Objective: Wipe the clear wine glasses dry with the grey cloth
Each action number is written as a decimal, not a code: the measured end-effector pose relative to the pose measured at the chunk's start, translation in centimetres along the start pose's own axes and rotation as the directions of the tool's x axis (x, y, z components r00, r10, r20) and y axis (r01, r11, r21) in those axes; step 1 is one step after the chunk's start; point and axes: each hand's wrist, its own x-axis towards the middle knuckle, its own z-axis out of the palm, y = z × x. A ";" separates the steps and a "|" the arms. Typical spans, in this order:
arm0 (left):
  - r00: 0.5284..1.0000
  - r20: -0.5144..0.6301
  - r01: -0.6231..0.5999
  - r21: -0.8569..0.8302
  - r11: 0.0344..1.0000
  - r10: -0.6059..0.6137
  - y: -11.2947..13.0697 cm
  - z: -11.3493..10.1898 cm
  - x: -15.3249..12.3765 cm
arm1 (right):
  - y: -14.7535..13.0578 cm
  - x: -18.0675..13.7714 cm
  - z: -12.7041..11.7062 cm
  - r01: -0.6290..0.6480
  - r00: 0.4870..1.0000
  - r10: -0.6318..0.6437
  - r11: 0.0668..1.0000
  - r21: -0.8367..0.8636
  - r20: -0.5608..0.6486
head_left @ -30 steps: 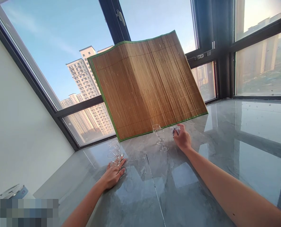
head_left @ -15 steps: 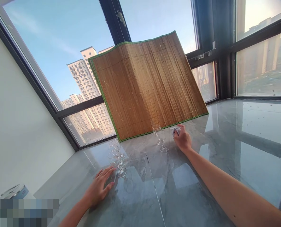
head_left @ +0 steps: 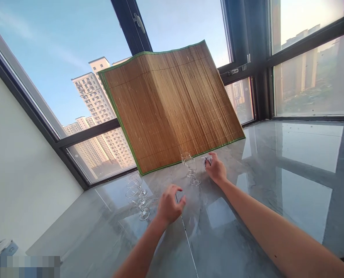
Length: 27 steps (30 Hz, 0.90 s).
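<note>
My left hand [head_left: 170,205] hovers over the marble-look surface between two groups of clear stemmed glasses. Its fingers are curved and apart, with nothing in them. On the left stand several glasses, the nearest stemmed glass [head_left: 144,213] a little beyond my left wrist. To the right, another stemmed glass [head_left: 195,180] stands close in front of a further one, partly overlapping it. My right hand [head_left: 217,170] is just right of that pair, closed on a crumpled white cloth or tissue [head_left: 207,160] with dark marks.
Behind the glasses, a brown bamboo mat [head_left: 172,108] with green edging leans against the dark window frame [head_left: 255,77]. The glossy grey surface [head_left: 232,247] reflects the windows. At the lower left, a light-coloured container [head_left: 6,247] is partly blurred out.
My left hand has moved right, away from the left glasses, its fingers now curved. My right hand stays beside the right glasses with the cloth. The view has shifted slightly right.
</note>
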 end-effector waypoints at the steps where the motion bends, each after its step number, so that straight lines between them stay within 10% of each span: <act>1: 0.999 -0.007 0.042 -0.007 0.999 -0.042 0.0 1.3 2.0 | 0.0 0.0 0.0 0.003 1.000 -0.003 1.000 -0.001 -0.001; 9: 0.990 0.132 0.040 0.074 0.996 -0.050 -1.2 6.3 9.8 | 0.1 0.1 0.3 0.017 1.000 -0.017 1.000 -0.008 0.011; 27: 0.965 0.216 0.128 0.106 0.986 -0.148 -0.2 9.6 11.1 | 0.1 0.0 0.3 0.028 1.000 -0.027 1.000 -0.008 0.002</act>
